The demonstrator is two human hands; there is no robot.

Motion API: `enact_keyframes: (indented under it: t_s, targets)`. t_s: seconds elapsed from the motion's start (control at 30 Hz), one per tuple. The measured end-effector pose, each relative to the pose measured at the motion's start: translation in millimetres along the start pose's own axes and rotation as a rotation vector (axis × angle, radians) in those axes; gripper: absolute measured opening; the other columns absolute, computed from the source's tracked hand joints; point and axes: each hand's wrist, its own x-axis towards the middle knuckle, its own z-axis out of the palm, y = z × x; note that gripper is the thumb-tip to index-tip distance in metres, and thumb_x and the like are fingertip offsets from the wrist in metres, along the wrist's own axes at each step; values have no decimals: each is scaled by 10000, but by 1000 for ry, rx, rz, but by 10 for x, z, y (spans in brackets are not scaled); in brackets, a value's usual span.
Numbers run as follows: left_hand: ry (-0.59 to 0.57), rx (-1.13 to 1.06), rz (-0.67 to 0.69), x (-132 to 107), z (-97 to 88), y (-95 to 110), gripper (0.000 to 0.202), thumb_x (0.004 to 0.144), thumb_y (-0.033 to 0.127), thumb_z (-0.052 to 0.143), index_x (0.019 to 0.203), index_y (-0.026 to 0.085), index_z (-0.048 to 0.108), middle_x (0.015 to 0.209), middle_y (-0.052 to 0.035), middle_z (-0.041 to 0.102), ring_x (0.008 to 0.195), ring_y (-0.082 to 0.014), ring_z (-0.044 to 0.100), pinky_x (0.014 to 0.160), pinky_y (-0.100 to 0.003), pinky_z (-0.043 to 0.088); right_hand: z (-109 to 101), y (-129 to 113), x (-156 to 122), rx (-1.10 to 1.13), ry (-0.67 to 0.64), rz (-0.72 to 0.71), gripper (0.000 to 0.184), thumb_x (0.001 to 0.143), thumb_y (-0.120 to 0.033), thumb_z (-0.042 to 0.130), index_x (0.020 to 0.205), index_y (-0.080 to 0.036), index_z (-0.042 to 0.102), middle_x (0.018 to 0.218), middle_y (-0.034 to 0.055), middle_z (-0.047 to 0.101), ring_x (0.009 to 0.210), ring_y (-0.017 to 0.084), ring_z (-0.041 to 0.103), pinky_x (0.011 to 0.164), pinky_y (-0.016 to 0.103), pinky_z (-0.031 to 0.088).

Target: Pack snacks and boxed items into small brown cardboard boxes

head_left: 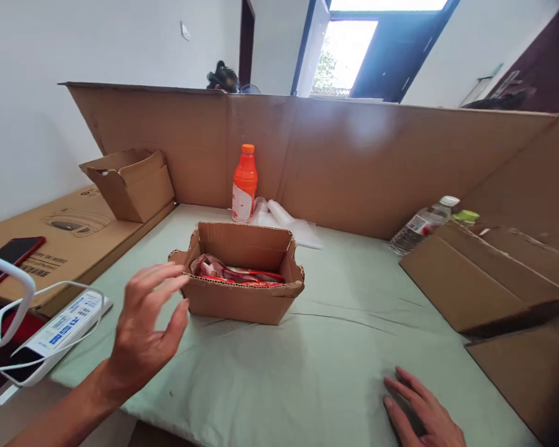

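Head view: the open box (235, 302) is sitting on the worktop (317, 372), left hand (142, 326) spreading wide near the box's eight-o'clock edge; room is opening towards four o'clock, right hand (426, 417) lying loosely spread there. A blue-lettered label (77, 313) is blurring illegibly.

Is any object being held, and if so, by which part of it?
Nothing appears held: the left hand is open near the middle box; the right hand rests on the cloth.
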Motion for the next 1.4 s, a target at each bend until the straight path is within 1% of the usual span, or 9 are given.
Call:
enact_keyframes:
  t_s: [0.1,0.3,0.43,0.53,0.8,0.97,1.17,1.3,1.4]
  targets:
    - [74,23,-259,-296,20,-136,678,833,184,689,1458,247,433,1433,-131,514,1336,-317,506,1149,-560,396,-36,-209,84,97,-47,5,377,881,-548,528,1023,-280,751,1319,92,673,1173,319,663,836,449,615]
    - [-182,-274,-829,-737,383,-464,716,777,430,671,1418,220,431,1389,-158,548,1197,-335,619,984,-550,546,53,-1132,502,398,-273,-69,371,923,-443,540,1238,-297,671,1434,76,596,1206,262,639,824,352,612]
    - [-258,-452,-982,-716,660,-428,579,673,420,708,1183,215,527,1127,-103,674,966,-293,712,832,-456,613,349,-1674,781,566,-463,-150,594,839,-265,591,1427,-256,510,1360,108,629,1026,233,675,784,351,592]
    - [-231,-462,-1028,-590,808,-389,566,626,432,739,1111,230,527,1026,-67,693,875,-276,718,765,-423,615,579,-1844,963,668,-467,-175,648,782,-194,586,1423,-226,499,1313,102,647,1012,236,651,837,374,561]
    - [-223,-521,-1015,-100,1380,-611,559,641,440,732,1087,220,476,1121,-79,633,1033,-263,645,892,-414,555,917,-1876,1554,691,-360,-117,734,759,-204,591,1477,-197,440,1336,111,629,1038,259,626,860,398,533]
    - [-248,-359,-940,-132,1689,-816,402,742,406,684,1036,232,471,970,-27,591,944,-243,615,854,-410,525,1155,-1706,1916,740,-418,-117,666,806,-217,578,1461,-183,462,1327,108,646,899,195,671,817,362,561]
    - [-254,-378,-903,-290,1730,-942,365,771,370,666,1044,244,460,977,-20,586,923,-236,617,815,-393,515,1231,-1119,2449,302,-120,-287,341,874,-175,527,1180,-214,672,1386,102,620,1292,263,543,1096,469,432]
    - [-269,-348,-949,-296,1723,-923,358,763,392,677,1015,257,461,930,-5,572,870,-234,608,724,-372,491,1332,-954,2948,-76,-70,-278,411,839,-106,548,1236,-150,647,1440,162,567,1302,338,493,1040,515,412]
    - [-241,-383,-950,-284,1731,-913,384,748,380,684,1032,258,456,955,-8,575,883,-230,610,742,-366,491,1388,-958,3192,-176,-66,-234,286,859,-102,523,1089,-127,692,1353,193,624,1217,358,530,968,512,413]
